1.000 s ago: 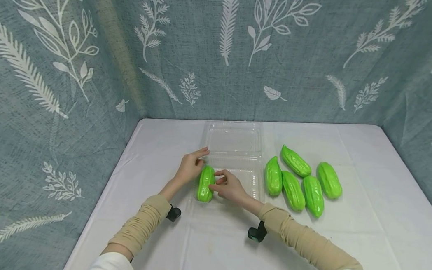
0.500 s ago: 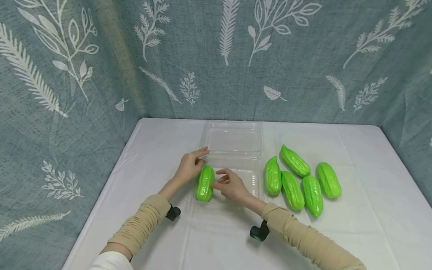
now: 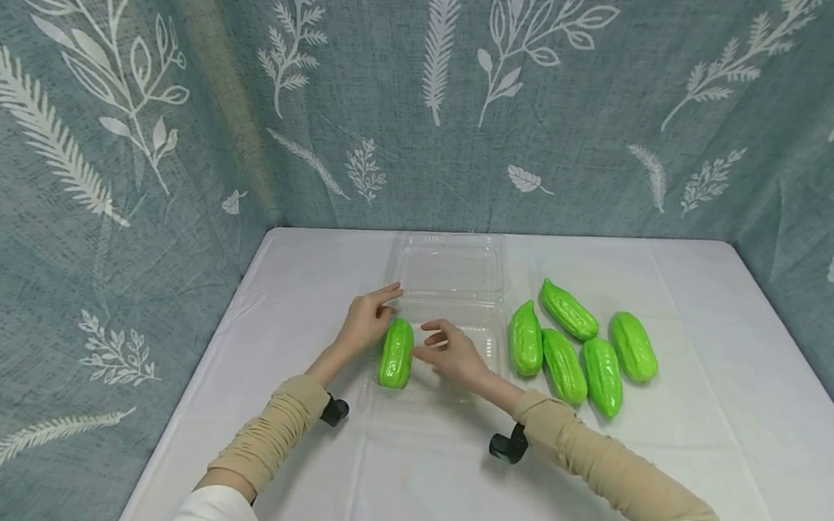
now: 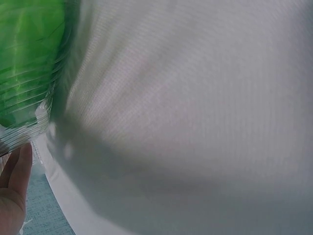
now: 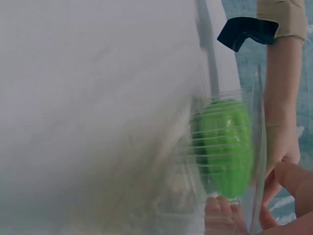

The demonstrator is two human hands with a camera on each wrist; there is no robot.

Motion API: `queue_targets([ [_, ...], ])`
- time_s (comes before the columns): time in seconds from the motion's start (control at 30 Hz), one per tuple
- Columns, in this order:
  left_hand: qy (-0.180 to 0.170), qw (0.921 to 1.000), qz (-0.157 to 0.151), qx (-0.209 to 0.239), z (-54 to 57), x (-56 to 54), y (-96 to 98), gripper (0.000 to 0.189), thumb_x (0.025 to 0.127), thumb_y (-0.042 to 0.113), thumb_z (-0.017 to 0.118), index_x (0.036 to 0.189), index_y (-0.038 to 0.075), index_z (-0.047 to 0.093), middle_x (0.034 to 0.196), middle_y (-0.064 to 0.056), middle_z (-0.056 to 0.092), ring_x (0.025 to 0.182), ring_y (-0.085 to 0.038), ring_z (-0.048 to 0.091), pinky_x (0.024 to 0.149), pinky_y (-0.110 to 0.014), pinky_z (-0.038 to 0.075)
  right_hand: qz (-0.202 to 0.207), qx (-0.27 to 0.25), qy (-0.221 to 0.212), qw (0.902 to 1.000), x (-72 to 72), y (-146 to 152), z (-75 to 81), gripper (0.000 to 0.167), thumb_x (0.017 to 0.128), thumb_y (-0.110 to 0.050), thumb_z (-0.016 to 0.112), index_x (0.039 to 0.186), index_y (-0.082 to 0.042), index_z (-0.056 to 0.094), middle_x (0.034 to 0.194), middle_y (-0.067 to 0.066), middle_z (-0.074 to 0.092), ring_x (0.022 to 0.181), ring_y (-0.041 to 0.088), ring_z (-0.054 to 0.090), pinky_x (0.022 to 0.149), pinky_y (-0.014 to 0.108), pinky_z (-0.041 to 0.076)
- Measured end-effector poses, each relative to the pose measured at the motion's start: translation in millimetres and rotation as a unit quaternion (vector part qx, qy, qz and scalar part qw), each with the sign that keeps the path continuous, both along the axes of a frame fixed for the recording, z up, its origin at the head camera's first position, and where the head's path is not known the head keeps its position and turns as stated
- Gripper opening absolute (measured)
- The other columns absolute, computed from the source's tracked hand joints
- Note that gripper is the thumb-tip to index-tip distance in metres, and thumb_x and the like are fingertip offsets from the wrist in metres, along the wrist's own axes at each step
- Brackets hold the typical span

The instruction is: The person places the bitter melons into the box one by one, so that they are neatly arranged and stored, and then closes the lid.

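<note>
A glossy, ridged green bitter melon [image 3: 396, 355] lies lengthwise along the left side of a clear plastic clamshell box [image 3: 467, 315]. My left hand [image 3: 365, 323] grips the box's left rim near the hinge; in the left wrist view its fingertips [image 4: 25, 154] meet the ribbed plastic wall. Just right of the melon, my right hand [image 3: 456, 357] hovers over the box with fingers apart and nothing held. Through the clear wall in the right wrist view, the melon [image 5: 226, 147] shows beside the right fingers [image 5: 217, 215].
The box's lid [image 3: 448, 266] lies folded back toward the curtain [image 3: 394, 163]. Several more green bitter melons [image 3: 603, 375] lie in a loose group right of the box on the white-covered table [image 3: 432, 477]. Black wrist cameras [image 3: 508, 445] hang under both forearms.
My right hand has drawn back to the right, away from the bitter melon, leaving a gap. The melon stays in the box, and the left hand keeps its place.
</note>
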State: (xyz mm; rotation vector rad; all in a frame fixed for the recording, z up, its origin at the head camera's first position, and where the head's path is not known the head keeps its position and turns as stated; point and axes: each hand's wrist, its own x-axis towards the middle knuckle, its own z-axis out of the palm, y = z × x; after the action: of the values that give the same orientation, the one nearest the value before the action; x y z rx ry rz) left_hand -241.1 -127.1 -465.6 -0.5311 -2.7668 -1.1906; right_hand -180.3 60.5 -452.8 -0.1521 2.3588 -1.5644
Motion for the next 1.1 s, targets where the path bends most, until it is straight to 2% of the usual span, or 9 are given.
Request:
queue_targets([
  [0.17,-0.002,1.0000,-0.001,0.000,0.1,1.4,0.0,0.039,0.086,-0.011,0.048,0.122,-0.005,0.060,0.136,-0.017,0.053,0.050,-0.008,0.037,0.054,-0.016,0.036,-0.010,0.011,0.001,0.9999,0.9,5.3,2.9,0.046,0.087,-0.024,0.067,0.128,-0.008,0.054,0.112,0.014,0.064,0.104,0.029,0.061,0.080,0.034,0.054],
  [0.47,-0.007,1.0000,0.006,-0.004,-0.5,1.3,-0.4,0.039,0.086,-0.011,0.049,0.122,-0.002,0.061,0.136,-0.015,0.054,0.051,-0.007,0.037,0.054,-0.016,0.036,-0.006,0.008,0.018,0.9998,2.8,14.7,6.5,0.046,0.087,-0.022,0.068,0.128,-0.007,0.054,0.113,0.017,0.065,0.103,0.029,0.063,0.084,0.037,0.053],
  [0.87,0.006,1.0000,0.001,-0.001,-1.5,0.9,-0.8,0.039,0.085,-0.011,0.049,0.121,-0.004,0.061,0.135,-0.017,0.055,0.052,-0.007,0.035,0.054,-0.016,0.035,0.036,0.026,0.055,0.9975,5.0,29.0,15.5,0.045,0.089,-0.021,0.064,0.129,-0.003,0.053,0.119,0.020,0.062,0.107,0.033,0.062,0.090,0.040,0.051],
  [1.1,0.008,1.0000,0.000,0.004,-1.1,0.2,-0.5,0.039,0.085,-0.012,0.048,0.121,-0.005,0.061,0.134,-0.017,0.055,0.051,-0.007,0.034,0.052,-0.016,0.034,0.055,-0.002,0.079,0.9953,2.9,44.5,16.1,0.045,0.090,-0.018,0.062,0.130,0.000,0.051,0.123,0.025,0.058,0.109,0.036,0.060,0.091,0.039,0.051],
])
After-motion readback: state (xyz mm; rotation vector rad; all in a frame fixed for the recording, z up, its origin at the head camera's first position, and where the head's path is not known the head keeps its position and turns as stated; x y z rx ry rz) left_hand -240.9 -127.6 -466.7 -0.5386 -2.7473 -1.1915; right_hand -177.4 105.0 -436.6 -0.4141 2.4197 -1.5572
